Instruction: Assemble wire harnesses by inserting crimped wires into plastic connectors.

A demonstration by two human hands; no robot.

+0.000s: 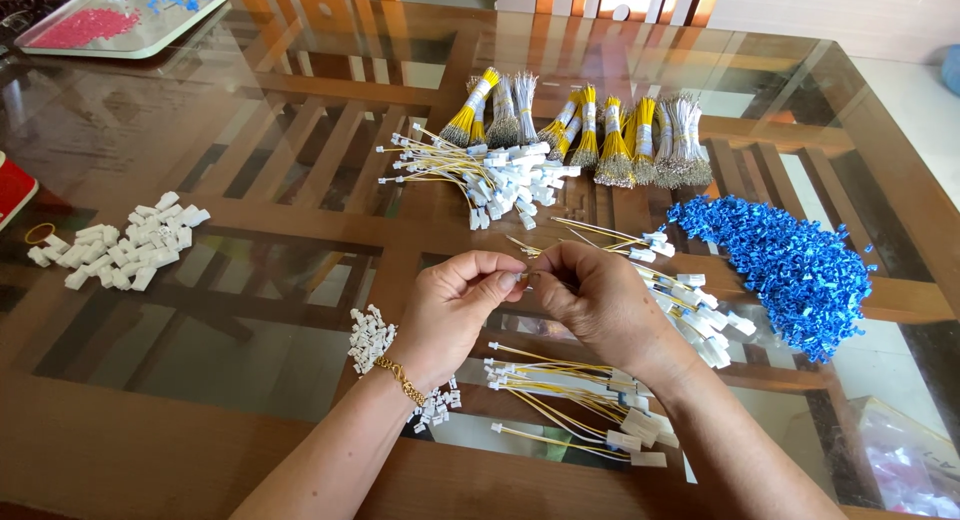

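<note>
My left hand (452,310) and my right hand (597,298) meet fingertip to fingertip over the glass table (250,180). Between the fingertips they pinch a thin yellow and white wire (525,248), whose metal-tipped end sticks out toward the far side. A small white connector seems to sit at the pinch point, mostly hidden by my fingers. A gold bracelet circles my left wrist. Below my hands lies a batch of wires with white connectors (575,395). A little heap of small white connectors (370,338) rests beside my left wrist.
Bundled yellow and white wires (600,130) stand at the back, with a pile of finished wire assemblies (500,175) in front. A heap of blue plastic clips (785,265) lies right. Larger white connectors (125,242) lie left. A tray with pink and blue parts (120,20) sits far left.
</note>
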